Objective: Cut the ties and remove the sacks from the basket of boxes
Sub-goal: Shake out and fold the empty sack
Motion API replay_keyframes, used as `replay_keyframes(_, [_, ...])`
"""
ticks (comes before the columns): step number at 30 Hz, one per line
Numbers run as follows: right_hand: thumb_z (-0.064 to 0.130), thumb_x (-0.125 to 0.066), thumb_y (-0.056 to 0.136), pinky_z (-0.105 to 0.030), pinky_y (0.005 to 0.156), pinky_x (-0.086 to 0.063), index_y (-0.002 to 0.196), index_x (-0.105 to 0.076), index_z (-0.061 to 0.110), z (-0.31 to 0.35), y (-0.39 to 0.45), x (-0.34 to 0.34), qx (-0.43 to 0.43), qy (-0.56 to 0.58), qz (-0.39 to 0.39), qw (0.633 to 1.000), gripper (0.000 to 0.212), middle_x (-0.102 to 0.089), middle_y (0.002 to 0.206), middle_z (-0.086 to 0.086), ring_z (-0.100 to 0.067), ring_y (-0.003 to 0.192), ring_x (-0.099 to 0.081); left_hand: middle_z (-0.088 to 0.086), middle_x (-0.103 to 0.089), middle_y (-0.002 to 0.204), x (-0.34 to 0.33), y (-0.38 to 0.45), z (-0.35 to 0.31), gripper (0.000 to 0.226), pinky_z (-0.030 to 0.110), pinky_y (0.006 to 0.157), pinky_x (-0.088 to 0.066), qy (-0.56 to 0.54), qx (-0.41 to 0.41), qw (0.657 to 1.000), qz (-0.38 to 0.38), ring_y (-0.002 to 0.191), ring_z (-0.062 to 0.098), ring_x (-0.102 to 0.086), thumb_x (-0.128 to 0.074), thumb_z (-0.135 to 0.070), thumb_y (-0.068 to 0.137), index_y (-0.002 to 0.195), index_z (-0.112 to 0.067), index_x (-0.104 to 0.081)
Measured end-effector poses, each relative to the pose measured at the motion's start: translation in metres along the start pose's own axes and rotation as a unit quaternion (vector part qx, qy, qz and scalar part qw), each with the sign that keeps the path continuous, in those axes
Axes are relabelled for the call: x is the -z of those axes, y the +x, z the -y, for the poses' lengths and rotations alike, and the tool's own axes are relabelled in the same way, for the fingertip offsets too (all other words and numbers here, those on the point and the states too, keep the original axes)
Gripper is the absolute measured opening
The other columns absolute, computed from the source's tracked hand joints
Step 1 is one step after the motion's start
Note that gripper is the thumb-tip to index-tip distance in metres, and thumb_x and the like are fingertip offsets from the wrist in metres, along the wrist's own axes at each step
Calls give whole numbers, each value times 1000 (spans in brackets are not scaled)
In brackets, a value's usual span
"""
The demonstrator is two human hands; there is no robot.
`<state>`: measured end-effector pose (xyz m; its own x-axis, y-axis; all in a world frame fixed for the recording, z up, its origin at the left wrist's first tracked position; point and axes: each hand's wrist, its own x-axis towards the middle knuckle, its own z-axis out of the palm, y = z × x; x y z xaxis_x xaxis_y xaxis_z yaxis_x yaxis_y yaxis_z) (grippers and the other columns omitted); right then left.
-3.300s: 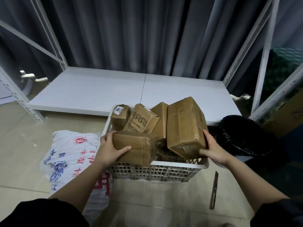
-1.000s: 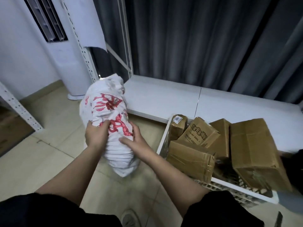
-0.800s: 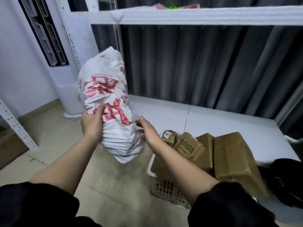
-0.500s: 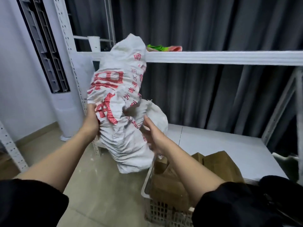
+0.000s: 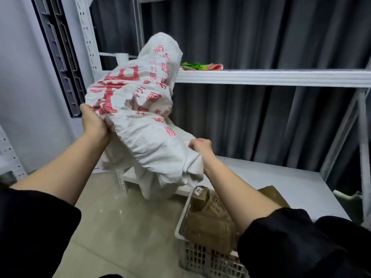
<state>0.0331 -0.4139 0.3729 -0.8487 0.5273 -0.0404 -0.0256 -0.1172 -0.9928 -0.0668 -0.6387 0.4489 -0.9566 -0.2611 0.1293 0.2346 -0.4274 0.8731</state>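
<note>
A crumpled white sack [image 5: 140, 121] with red print hangs in the air in front of the white rack, its top level with the upper shelf. My left hand [image 5: 92, 121] grips its left side. My right hand [image 5: 200, 146] grips a bunched fold at its lower right. Below my right arm stands the white plastic basket [image 5: 184, 223] on the floor, filled with several brown cardboard boxes [image 5: 206, 231]. My right forearm hides part of the boxes.
The upper rack shelf [image 5: 271, 77] carries a green and pink cloth [image 5: 200, 66]. The lower shelf [image 5: 271, 177] lies behind the basket. A perforated rack post [image 5: 86, 37] and a grey louvred unit [image 5: 58, 57] stand at the left. Beige tiled floor [image 5: 120, 227] below.
Both hands have raised the sack from near the floor toward the upper shelf. My right hand moved from its side to a bunched lower fold, and the view tilted up.
</note>
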Motion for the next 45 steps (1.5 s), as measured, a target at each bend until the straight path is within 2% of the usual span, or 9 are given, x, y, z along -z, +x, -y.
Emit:
replay_keyframes(5, [39,-50,91,-39,93,-45,119,-51,14,-7,-5,15,30,-354,90,931,37,-52,123,-8,-31,108,-55,-1,-71,103,1,19,-2,51,26,76,-51,-16,75,996,-50,96,24,-65,-30,-50,90,106,-21,-69])
replay_keyframes(12, [79,-40,78,-46,90,-51,140,-39,17,2,-17,-17,-198,115,302,925,88,-51,138,-15,-34,118,-57,-5,-59,43,-15,-13,11,67,21,53,-45,-12,120,992,26,54,16,-54,-23,-35,97,44,-18,-60])
replay_keyframes(17, [75,-38,80,-28,95,-46,102,-65,7,-27,-31,-29,-239,118,235,935,76,-68,108,-12,-28,110,-63,-7,-56,40,-14,-33,6,43,14,37,-39,64,100,991,66,46,10,-53,-26,-32,100,65,-20,-47])
replay_keyframes(23, [20,-34,103,-12,45,-47,68,-63,7,7,-41,-37,-99,165,281,940,47,-63,46,-1,-7,42,-61,6,-64,122,15,50,58,67,48,100,-41,205,110,971,50,113,30,-56,-40,-70,70,117,-27,-61])
replay_keyframes(32, [-12,-46,90,-11,59,-52,123,-55,-3,82,-11,-23,160,-147,148,965,35,-57,115,-3,-9,85,-55,20,-37,146,53,29,45,94,49,111,-30,387,103,913,-71,132,37,-39,-14,-78,77,138,-13,-45])
replay_keyframes(36, [-6,-47,88,-36,102,-47,127,-60,7,104,-6,-27,324,-261,99,904,43,-56,134,-7,-16,119,-55,19,-58,119,93,41,48,34,38,86,-49,536,105,830,114,96,33,-60,-40,-32,99,113,-4,-54])
replay_keyframes(39, [-4,-45,89,-26,90,-45,122,-64,16,120,-10,-29,438,-420,95,789,42,-61,119,-1,-14,109,-55,19,-58,80,105,22,30,35,27,49,-49,605,264,740,128,48,26,-59,-43,-31,98,97,3,-52])
replay_keyframes(42, [15,-57,87,-24,71,-32,107,-71,21,133,-17,-27,547,-492,106,669,26,-57,89,13,-10,87,-49,23,-61,77,98,6,14,40,39,75,-53,716,261,636,124,72,35,-68,-37,-26,102,108,11,-49])
replay_keyframes(45, [17,-63,81,-29,62,-33,92,-74,20,140,-12,-22,669,-538,57,510,16,-58,77,-3,-24,75,-52,26,-58,111,83,14,10,50,39,65,-48,621,189,755,95,78,36,-61,-37,-34,100,134,2,-38])
